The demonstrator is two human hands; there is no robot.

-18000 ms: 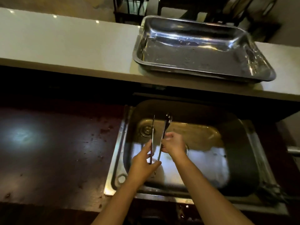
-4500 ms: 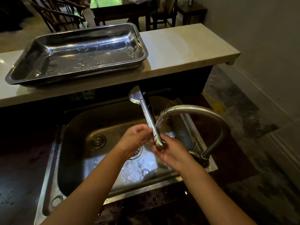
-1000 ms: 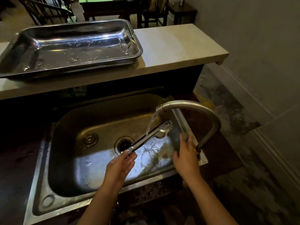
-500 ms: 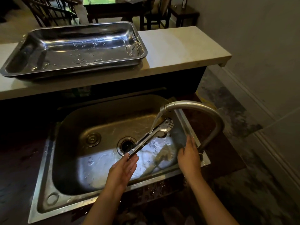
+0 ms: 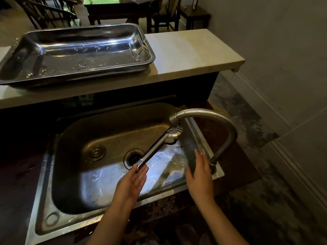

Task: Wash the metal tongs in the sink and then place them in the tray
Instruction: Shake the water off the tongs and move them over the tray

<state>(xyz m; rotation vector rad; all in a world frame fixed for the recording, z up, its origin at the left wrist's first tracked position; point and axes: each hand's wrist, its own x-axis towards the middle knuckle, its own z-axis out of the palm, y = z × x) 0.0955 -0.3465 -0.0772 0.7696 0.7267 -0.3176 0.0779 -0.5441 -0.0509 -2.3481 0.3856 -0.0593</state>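
Observation:
My left hand [image 5: 133,181] holds the handle end of the metal tongs [image 5: 158,145] over the steel sink [image 5: 53,202]. The tongs slant up and to the right, and their scalloped tips sit right under the spout of the curved faucet [image 5: 208,116]. I cannot make out a water stream at the spout. My right hand [image 5: 200,174] is flat with fingers together, held by the sink's right rim close to the faucet's base, and holds nothing. The empty steel tray [image 5: 141,64], wet with droplets, sits on the pale raised counter [image 5: 185,52] behind the sink.
The sink has a drain [image 5: 133,156] and a round plug [image 5: 96,152] in its wet floor. A dark worktop [image 5: 19,174] lies left of the sink. Chairs and a dark table [image 5: 113,9] stand beyond the counter. A wall [image 5: 283,41] and patterned floor are to the right.
The tongs' tips have risen a little closer to the spout, and the water stream seen earlier no longer shows. My right hand stays near the faucet base.

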